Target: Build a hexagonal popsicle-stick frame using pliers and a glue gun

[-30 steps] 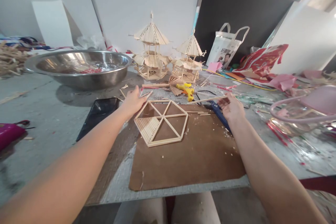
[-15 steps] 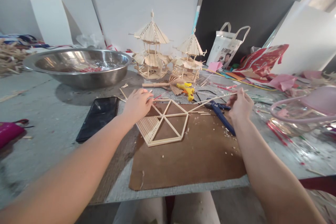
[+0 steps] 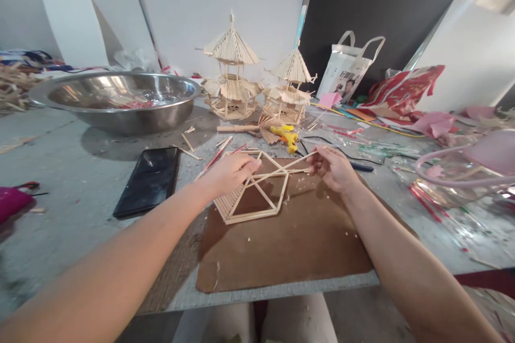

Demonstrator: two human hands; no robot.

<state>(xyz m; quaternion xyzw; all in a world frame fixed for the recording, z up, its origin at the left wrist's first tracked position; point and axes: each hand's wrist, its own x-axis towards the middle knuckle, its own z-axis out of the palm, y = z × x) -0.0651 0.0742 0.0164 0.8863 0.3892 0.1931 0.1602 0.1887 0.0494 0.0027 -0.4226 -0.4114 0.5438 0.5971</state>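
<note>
My right hand (image 3: 333, 169) pinches a thin wooden stick (image 3: 298, 161), which slants down to the left over a hexagonal stick frame (image 3: 262, 194). The frame lies on a brown cardboard sheet (image 3: 298, 252); spokes divide it, and its left section is filled with parallel sticks. Over the frame's upper left side is my left hand (image 3: 233, 171), fingers bent and closed together; what they grip, if anything, is hidden. Blue-handled pliers (image 3: 362, 167) lie behind my right hand, mostly covered by it.
A black phone (image 3: 148, 181) and a steel basin (image 3: 132, 118) are on the left. Two stick pagodas (image 3: 232, 94) stand at the back, with a yellow glue gun (image 3: 287, 138) before them. On the right are a clear container (image 3: 454, 182) and scattered plastic sticks.
My right hand has moved left, bringing the stick across the frame and covering most of the pliers. My left hand has shifted slightly right and down over the frame.
</note>
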